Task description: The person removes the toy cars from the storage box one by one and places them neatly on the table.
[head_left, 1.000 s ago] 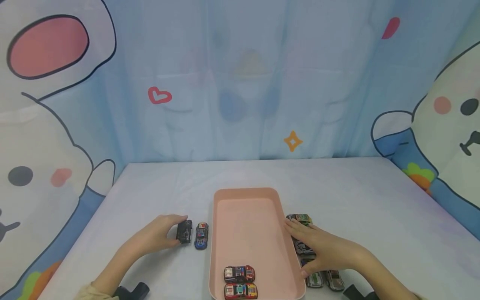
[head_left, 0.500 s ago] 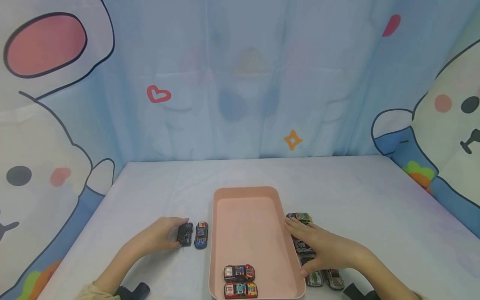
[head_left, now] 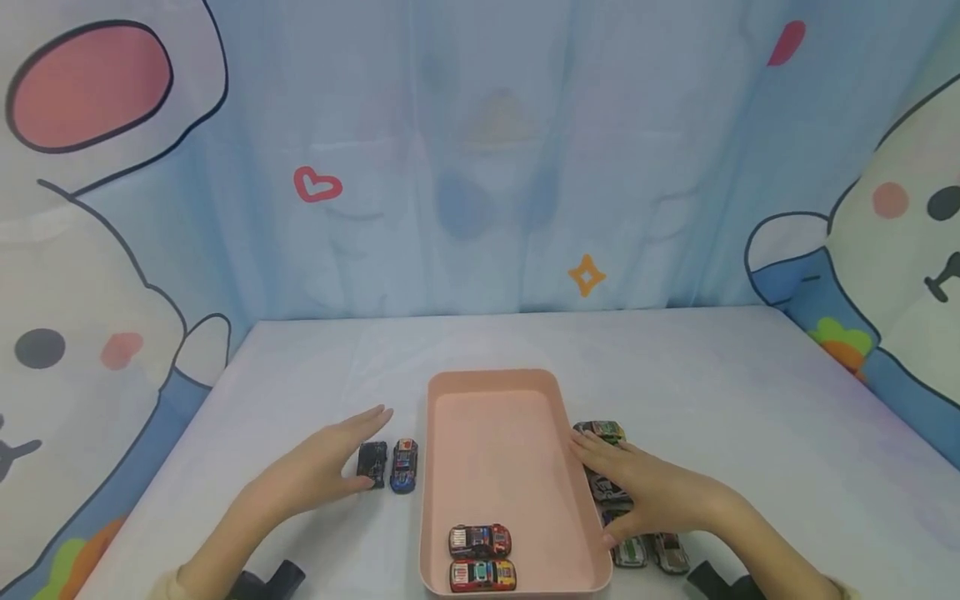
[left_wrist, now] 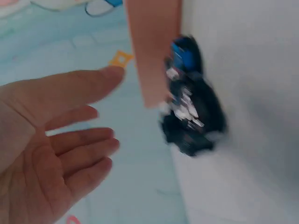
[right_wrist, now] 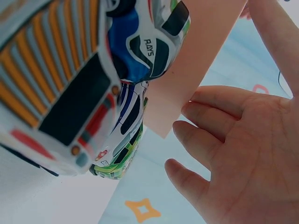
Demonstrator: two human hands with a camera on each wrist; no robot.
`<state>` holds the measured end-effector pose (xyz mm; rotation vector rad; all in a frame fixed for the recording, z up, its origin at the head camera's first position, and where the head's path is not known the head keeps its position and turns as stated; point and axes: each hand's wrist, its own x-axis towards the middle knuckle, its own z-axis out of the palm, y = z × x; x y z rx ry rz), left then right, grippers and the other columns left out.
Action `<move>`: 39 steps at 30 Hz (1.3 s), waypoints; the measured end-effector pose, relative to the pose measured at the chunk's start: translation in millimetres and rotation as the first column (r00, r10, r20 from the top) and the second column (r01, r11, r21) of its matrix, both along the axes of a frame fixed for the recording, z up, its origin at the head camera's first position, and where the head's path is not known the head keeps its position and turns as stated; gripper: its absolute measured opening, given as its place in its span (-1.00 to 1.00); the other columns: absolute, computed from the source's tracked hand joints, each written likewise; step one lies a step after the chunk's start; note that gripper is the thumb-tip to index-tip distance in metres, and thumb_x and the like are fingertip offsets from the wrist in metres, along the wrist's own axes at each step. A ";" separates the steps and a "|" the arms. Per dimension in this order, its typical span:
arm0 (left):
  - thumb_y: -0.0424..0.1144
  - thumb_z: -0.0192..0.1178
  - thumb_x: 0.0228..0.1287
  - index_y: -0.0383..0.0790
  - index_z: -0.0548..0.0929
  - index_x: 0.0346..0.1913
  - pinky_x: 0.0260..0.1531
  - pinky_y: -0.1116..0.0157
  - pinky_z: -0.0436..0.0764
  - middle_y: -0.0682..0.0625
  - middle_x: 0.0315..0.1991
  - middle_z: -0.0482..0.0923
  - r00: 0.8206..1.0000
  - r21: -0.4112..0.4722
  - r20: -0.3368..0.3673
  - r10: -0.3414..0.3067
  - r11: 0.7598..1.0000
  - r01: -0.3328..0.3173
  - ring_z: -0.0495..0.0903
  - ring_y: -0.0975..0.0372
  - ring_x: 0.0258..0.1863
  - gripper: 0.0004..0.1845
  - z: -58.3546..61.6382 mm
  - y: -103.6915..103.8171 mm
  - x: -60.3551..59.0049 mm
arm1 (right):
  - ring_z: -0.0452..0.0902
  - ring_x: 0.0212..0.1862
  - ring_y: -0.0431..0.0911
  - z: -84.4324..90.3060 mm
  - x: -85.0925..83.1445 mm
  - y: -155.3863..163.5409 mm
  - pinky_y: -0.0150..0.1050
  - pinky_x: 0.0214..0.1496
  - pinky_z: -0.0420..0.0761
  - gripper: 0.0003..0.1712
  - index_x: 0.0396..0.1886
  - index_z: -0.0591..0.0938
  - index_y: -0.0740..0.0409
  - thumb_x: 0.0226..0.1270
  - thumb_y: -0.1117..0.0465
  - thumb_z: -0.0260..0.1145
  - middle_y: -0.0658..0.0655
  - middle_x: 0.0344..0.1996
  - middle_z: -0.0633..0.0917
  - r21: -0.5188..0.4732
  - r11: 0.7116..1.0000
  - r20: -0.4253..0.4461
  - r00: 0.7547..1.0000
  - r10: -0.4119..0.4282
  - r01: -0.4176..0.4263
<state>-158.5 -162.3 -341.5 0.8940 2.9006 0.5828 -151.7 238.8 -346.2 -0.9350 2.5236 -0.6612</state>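
Note:
A pink tray [head_left: 495,442] stands on the table with two red toy cars [head_left: 480,542] [head_left: 482,575] at its near end. My left hand [head_left: 330,467] is open just left of a black toy car [head_left: 372,462] [left_wrist: 194,116], with its fingers straight and off the car. A blue toy car [head_left: 403,464] [left_wrist: 184,53] stands beside the black one, next to the tray. My right hand [head_left: 637,492] [right_wrist: 243,154] lies flat over a row of toy cars [head_left: 600,431] [right_wrist: 135,42] along the tray's right side, its fingers by the rim.
The table [head_left: 750,417] has a pale cloth over it and a cartoon curtain backdrop [head_left: 480,167] behind. More small cars [head_left: 648,552] lie near the front edge under my right wrist. Dark wrist straps [head_left: 270,581] show at the bottom.
My left hand has let go of the black car and its fingers have straightened; the car stays beside the blue one. My right hand has hardly moved.

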 end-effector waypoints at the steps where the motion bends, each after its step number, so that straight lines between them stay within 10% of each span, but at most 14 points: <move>1: -0.37 0.41 0.00 -0.37 0.26 0.35 0.15 0.04 0.40 -0.25 0.32 0.23 1.000 0.001 -0.005 -0.017 1.000 0.017 0.31 -0.06 0.23 -0.18 3.4 4.9 3.6 | -0.12 0.38 0.26 0.3 0.1 0.0 0.38 0.28 -0.15 0.26 0.44 0.05 0.31 -0.12 -0.24 0.42 0.33 0.42 -0.01 0.002 1.000 0.002 1.000 -0.004 0.004; 14: -0.24 0.33 0.15 -0.29 0.44 0.26 0.16 0.36 0.38 0.00 0.21 0.43 0.958 0.032 0.094 -0.270 0.963 0.269 0.38 0.27 0.18 -0.40 -9.6 74.8 13.1 | -0.10 0.38 0.27 -0.8 0.8 -1.5 0.38 0.27 -0.11 0.26 0.44 0.05 0.31 -0.11 -0.25 0.41 0.35 0.41 0.00 0.009 1.000 -0.012 1.000 0.001 -0.001; 22: -0.18 0.38 0.07 -0.11 0.68 -0.19 -0.40 0.65 0.46 0.29 -0.44 0.59 0.906 -0.061 0.000 -0.423 0.905 0.422 0.42 0.56 -0.51 -0.77 -25.6 95.7 14.8 | -0.07 0.37 0.27 -0.7 1.6 -0.8 0.37 0.27 -0.12 0.27 0.45 0.04 0.30 -0.13 -0.25 0.42 0.34 0.42 0.00 0.019 1.000 -0.014 1.000 -0.009 0.009; 39: -0.29 0.36 0.09 -0.10 0.72 -0.12 -0.38 0.62 0.49 0.25 -0.35 0.64 0.945 -0.001 -0.086 -0.315 0.949 0.317 0.45 0.55 -0.44 -0.75 -25.3 97.4 17.3 | -0.09 0.38 0.27 -1.0 0.6 0.9 0.38 0.27 -0.13 0.27 0.44 0.05 0.31 -0.13 -0.24 0.42 0.34 0.41 0.00 -0.004 1.000 -0.006 1.000 -0.005 0.005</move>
